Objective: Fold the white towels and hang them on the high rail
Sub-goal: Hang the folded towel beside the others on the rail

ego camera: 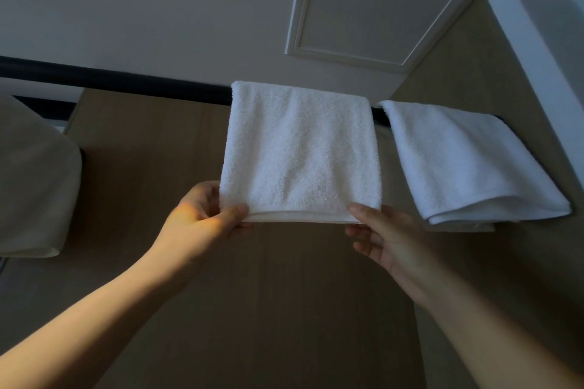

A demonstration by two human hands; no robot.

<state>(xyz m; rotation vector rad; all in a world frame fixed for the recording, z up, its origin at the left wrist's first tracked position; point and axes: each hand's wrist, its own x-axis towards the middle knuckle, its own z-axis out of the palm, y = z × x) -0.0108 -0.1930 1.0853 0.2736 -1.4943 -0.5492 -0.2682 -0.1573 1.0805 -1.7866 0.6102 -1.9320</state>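
A folded white towel [300, 151] hangs over the dark high rail [126, 80] in the middle of the view. My left hand [202, 215] pinches its lower left corner between thumb and fingers. My right hand [379, 234] pinches its lower right corner, thumb on the front. A second folded white towel [467, 164] hangs over the same rail just to the right, apart from both hands.
A beige cloth [34, 180] hangs at the far left. Behind the rail is a tan wooden panel [151, 142]. Above are the white ceiling and a panelled hatch [357, 0]. A white door frame [537, 50] runs down the right side.
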